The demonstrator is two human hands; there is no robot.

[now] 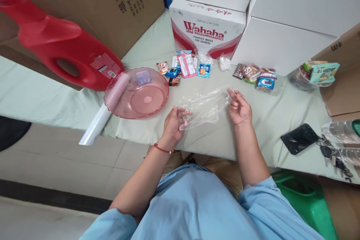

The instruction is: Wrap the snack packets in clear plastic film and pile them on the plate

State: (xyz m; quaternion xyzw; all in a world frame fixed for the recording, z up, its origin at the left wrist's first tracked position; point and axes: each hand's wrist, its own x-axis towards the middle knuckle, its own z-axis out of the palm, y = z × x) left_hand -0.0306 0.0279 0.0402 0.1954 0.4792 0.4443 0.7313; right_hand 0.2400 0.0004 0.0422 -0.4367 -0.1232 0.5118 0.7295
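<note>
A thin, crinkled sheet of clear plastic film [206, 114] is spread between my two hands above the cloth-covered table. My left hand [174, 123], with a red cord on its wrist, is closed on the film's left end; some fingers show through it. At the film's right end, my right hand [239, 108] is turned palm up with its fingers curled at the edge, seemingly pinching it. Left of my hands lies a pink transparent plate [147, 110], with a small purple packet [144, 76] at its far side.
Several snack packets [187, 65] and crumpled clear plastic [225, 62] lie before the Wahaha box [206, 30]. More snacks [251, 72] sit to the right. A white roll [95, 125] sticks out under the plate beside a red bottle [62, 48]. A black phone [299, 138] and keys [333, 153] lie right.
</note>
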